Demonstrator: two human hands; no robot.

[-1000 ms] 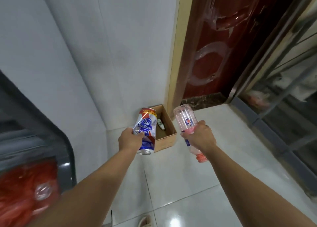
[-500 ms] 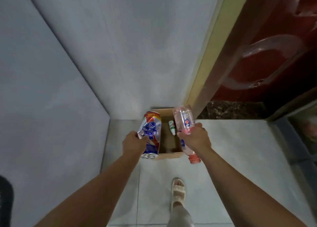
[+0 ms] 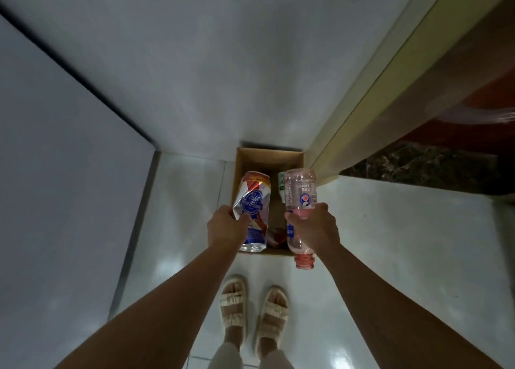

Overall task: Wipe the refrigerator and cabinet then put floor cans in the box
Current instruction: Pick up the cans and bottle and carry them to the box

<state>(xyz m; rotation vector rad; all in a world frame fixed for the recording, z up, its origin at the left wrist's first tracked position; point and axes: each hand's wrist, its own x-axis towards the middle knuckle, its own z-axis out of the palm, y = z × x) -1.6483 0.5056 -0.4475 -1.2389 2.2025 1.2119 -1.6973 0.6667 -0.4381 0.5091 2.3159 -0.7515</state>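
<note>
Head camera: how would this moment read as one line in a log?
left hand grips beer can | right hand grips pink bottle | both over cardboard box | not yet dropped

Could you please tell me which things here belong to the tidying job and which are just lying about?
Job: can in left hand; pink bottle in right hand; box; green-labelled bottle inside it.
Just there: sandals; door frame; wall; floor.

Home entryway corner: glossy tiled floor (image 3: pixel 390 243), plain white walls (image 3: pixel 223 76), red door (image 3: pixel 473 118), sandalled feet (image 3: pixel 253 310).
</note>
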